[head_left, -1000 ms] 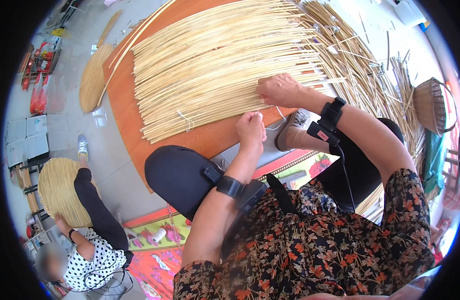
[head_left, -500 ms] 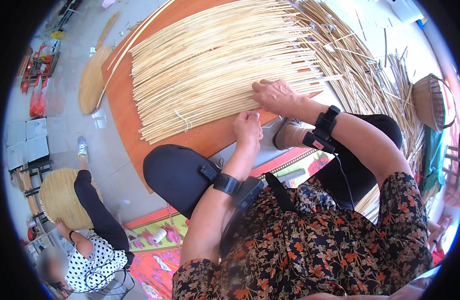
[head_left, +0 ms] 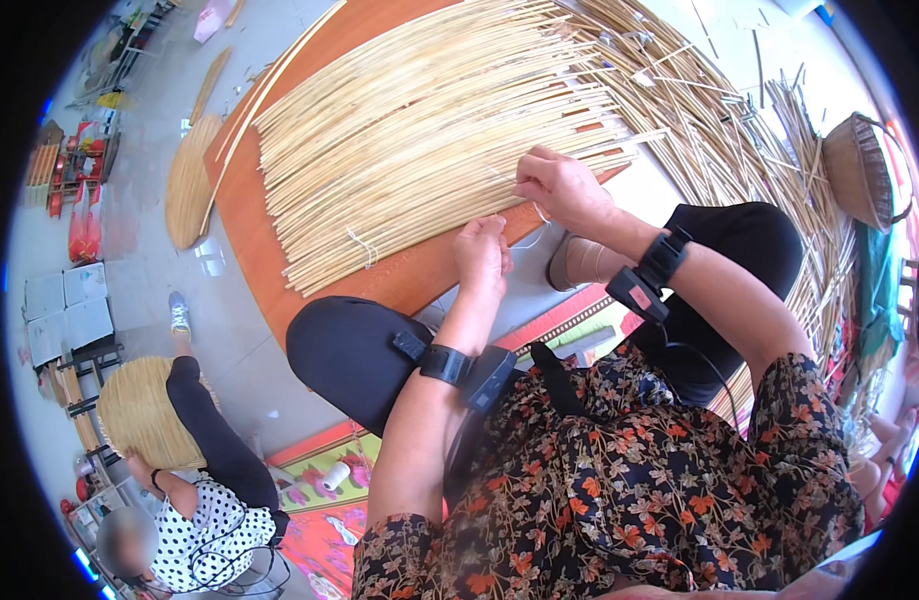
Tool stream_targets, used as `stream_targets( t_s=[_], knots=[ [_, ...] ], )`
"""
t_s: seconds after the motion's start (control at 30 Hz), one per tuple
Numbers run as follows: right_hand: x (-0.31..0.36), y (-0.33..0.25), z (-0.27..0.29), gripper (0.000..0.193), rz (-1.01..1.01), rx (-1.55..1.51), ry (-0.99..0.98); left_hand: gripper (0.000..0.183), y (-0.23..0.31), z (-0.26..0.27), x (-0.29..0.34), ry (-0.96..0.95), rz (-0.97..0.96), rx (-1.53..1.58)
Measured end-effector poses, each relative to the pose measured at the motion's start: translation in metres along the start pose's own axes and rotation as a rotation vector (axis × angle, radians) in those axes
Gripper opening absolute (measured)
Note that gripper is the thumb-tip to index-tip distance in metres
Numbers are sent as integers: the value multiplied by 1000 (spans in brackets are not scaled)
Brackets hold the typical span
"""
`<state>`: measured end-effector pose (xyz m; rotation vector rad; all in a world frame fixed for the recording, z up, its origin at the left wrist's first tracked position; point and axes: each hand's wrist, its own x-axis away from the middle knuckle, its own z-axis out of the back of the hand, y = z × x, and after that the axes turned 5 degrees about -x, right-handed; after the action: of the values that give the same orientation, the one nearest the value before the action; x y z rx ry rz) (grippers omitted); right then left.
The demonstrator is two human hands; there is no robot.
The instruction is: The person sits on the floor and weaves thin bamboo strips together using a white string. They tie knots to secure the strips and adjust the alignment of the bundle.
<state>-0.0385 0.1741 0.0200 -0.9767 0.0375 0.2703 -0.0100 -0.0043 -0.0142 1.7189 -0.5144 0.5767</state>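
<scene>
Stalks (head_left: 410, 150), pale and slender, lie side by side in a broad layer on an orange-brown tabletop (head_left: 428, 272), their ends uneven along the right side. White string (head_left: 531, 242) curves slackly between the two hands at the near edge of this layer, and a short string tie (head_left: 362, 247) lies across the nearest stalks farther left. The left hand (head_left: 483, 255) has its thumb and fingertips pinched together on the string, just beside the nearest stalk. The right hand (head_left: 568, 190) is over the near stalks, its fingers curled inward with hardly any gap showing; the tips are hidden, so I cannot tell what they have hold of. Past the layer's right end spreads a heap of loose stalks (head_left: 710, 120), with a wicker basket (head_left: 860, 172) near it. Well to the left, a co-worker in a polka-dot top (head_left: 215, 530) touches a round woven mat (head_left: 148, 410)
</scene>
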Motion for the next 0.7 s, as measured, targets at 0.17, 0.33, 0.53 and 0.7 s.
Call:
stream_targets(
  t_s=[0.17, 0.33, 0.53, 0.7],
  knots=[
    [46, -8, 4, 11, -485, -809, 40, 7, 6, -2, 6, 17, 42, -3],
    [71, -2, -8, 11, -523, -1146, 70, 8, 8, -3, 8, 28, 47, -18],
    [69, 2, -10, 15, -568, -889, 21, 10, 7, -4, 5, 77, 48, -35],
    [67, -3, -8, 16, -614, -762, 13, 12, 5, -4, 3, 136, -23, -137]
  ],
)
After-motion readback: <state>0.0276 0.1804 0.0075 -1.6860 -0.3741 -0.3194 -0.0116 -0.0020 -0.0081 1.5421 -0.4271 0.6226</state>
